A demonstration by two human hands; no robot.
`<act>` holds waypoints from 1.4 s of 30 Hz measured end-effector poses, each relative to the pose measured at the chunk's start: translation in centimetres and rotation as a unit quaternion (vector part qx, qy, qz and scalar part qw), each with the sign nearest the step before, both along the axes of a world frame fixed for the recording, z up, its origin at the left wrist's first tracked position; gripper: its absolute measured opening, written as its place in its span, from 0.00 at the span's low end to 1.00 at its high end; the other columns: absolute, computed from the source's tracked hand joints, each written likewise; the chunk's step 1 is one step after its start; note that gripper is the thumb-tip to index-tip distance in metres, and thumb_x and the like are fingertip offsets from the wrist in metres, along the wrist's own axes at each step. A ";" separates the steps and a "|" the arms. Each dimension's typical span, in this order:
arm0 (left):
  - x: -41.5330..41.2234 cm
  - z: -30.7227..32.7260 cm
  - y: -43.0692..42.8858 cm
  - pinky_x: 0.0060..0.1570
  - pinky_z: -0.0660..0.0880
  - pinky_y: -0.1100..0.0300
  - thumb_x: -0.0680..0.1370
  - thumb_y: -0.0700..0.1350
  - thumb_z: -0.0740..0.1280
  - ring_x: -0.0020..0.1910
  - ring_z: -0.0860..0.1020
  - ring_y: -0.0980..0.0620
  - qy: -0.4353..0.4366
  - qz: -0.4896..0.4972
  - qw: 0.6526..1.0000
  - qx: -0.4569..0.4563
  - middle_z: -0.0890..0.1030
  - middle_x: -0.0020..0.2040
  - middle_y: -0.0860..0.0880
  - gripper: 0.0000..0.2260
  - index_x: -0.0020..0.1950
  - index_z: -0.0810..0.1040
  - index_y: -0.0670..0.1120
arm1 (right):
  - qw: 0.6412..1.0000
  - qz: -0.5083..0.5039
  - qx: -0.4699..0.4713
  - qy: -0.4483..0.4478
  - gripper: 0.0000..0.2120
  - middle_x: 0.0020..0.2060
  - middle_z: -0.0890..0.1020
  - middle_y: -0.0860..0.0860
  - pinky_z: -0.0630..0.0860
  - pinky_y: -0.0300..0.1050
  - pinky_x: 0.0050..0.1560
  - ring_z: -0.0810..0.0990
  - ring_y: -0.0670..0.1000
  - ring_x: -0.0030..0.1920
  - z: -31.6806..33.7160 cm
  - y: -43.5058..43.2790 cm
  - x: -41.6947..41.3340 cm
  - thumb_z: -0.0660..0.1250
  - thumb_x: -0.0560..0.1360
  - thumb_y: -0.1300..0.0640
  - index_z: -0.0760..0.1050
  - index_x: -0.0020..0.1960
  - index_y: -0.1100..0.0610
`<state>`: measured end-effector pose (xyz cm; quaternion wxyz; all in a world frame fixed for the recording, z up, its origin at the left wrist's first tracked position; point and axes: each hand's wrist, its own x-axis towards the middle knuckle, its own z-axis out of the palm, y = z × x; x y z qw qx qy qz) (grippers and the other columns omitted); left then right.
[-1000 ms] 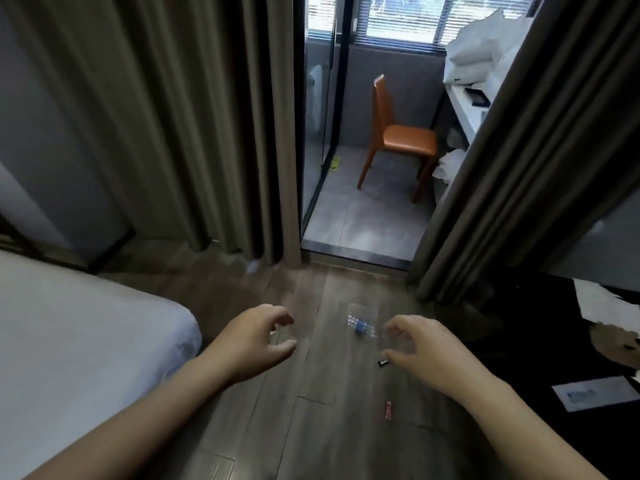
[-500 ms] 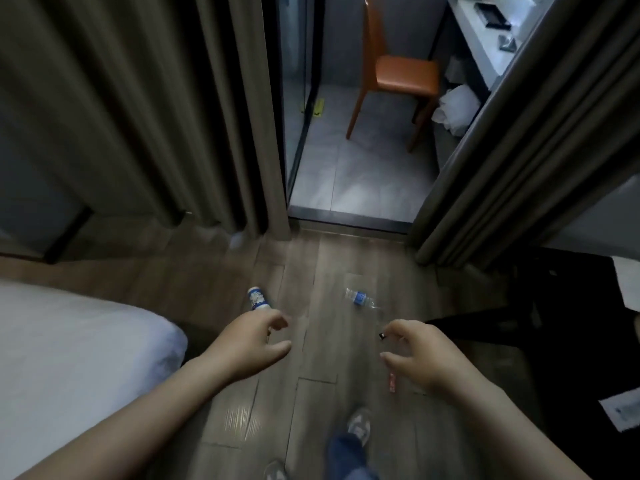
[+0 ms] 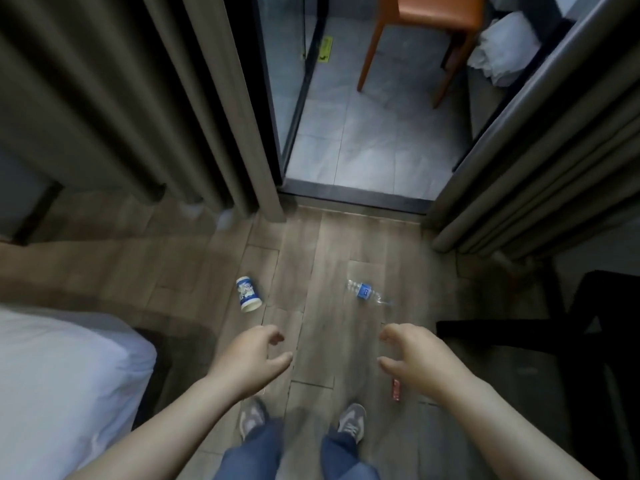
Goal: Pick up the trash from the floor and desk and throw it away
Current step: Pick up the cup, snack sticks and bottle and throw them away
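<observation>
Trash on the wooden floor [image 3: 311, 258], three pieces seen. Blue-and-white paper cup [image 3: 248, 294] lies on its side, ahead of the left hand [image 3: 251, 358] and slightly to its left, apart from it. Clear plastic water bottle [image 3: 367, 292] with a blue label lies flat, ahead of the right hand [image 3: 415, 358] and slightly to its left, apart from it. Small red wrapper [image 3: 396, 389] shows just beside the right wrist, nearer the shoes [image 3: 351, 422]. Left grip: empty, fingers loosely curled, thumb spread. Right grip: likewise empty, touching nothing. Both hands are held out over the floor, apart from each other. White bed [image 3: 62, 375] at left; grey curtains [image 3: 138, 98] flank a doorway; orange chair [image 3: 433, 15] stands beyond on tile.
</observation>
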<state>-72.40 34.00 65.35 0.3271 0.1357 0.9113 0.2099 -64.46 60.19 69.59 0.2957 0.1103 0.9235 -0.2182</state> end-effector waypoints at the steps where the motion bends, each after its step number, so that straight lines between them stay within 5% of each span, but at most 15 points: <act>1: -0.9 -1.4 0.2 0.47 0.70 0.65 0.73 0.56 0.67 0.51 0.76 0.58 -0.004 0.003 1.000 -0.004 0.77 0.55 0.54 0.17 0.59 0.77 0.51 | 1.000 0.000 0.001 -0.007 0.22 0.60 0.76 0.47 0.72 0.41 0.60 0.74 0.46 0.61 -1.4 0.2 -0.8 0.66 0.74 0.46 0.71 0.66 0.50; 15: -11.9 -31.9 -2.5 0.46 0.71 0.63 0.72 0.56 0.70 0.52 0.77 0.55 -0.053 0.076 0.994 -0.066 0.78 0.57 0.51 0.22 0.62 0.75 0.48 | 0.999 0.014 -0.021 -0.025 0.20 0.59 0.78 0.48 0.71 0.41 0.59 0.75 0.48 0.60 -31.9 -3.0 -11.5 0.66 0.74 0.47 0.72 0.64 0.50; 21: -14.8 -48.2 -4.9 0.43 0.74 0.61 0.65 0.66 0.70 0.45 0.76 0.57 -0.035 0.165 0.983 -0.069 0.77 0.48 0.55 0.26 0.55 0.74 0.52 | 0.999 0.042 -0.031 -0.003 0.20 0.58 0.78 0.47 0.73 0.42 0.58 0.76 0.47 0.58 -48.0 -5.7 -15.4 0.66 0.74 0.47 0.72 0.64 0.49; 25: -17.2 -57.4 -6.4 0.46 0.75 0.56 0.58 0.73 0.66 0.48 0.75 0.51 0.062 0.206 0.973 -0.079 0.76 0.52 0.51 0.36 0.56 0.74 0.51 | 0.995 0.091 -0.023 0.024 0.20 0.58 0.79 0.48 0.73 0.41 0.57 0.77 0.48 0.58 -58.2 -7.4 -18.2 0.65 0.74 0.49 0.72 0.65 0.49; 28: -20.0 -62.7 -8.1 0.52 0.73 0.54 0.59 0.72 0.68 0.59 0.71 0.47 0.157 0.192 0.964 -0.093 0.69 0.63 0.48 0.43 0.67 0.67 0.51 | 0.988 0.139 -0.009 0.065 0.18 0.57 0.79 0.46 0.74 0.39 0.54 0.77 0.47 0.55 -64.3 -8.6 -20.4 0.66 0.75 0.47 0.72 0.64 0.48; 35: -24.0 -69.1 -11.2 0.59 0.71 0.53 0.66 0.61 0.74 0.56 0.68 0.50 0.089 0.192 0.976 -0.043 0.56 0.70 0.45 0.42 0.74 0.58 0.56 | 0.965 0.227 0.027 0.131 0.21 0.60 0.76 0.47 0.73 0.41 0.53 0.76 0.48 0.57 -69.2 -10.2 -22.0 0.64 0.76 0.46 0.69 0.67 0.48; 39: -24.1 -69.2 -9.7 0.56 0.71 0.54 0.64 0.55 0.77 0.52 0.71 0.47 0.114 0.233 0.966 -0.017 0.57 0.65 0.45 0.35 0.67 0.64 0.56 | 0.969 0.216 0.007 0.123 0.20 0.60 0.77 0.48 0.73 0.42 0.55 0.76 0.50 0.58 -68.1 -9.8 -19.8 0.64 0.76 0.47 0.70 0.67 0.49; 42: -23.2 -69.1 -7.0 0.49 0.70 0.60 0.58 0.51 0.78 0.45 0.72 0.48 0.116 0.234 0.965 0.026 0.62 0.61 0.46 0.40 0.66 0.64 0.55 | 0.971 0.208 0.019 0.112 0.20 0.60 0.77 0.48 0.72 0.42 0.56 0.75 0.50 0.60 -67.5 -8.1 -18.1 0.64 0.75 0.47 0.71 0.66 0.50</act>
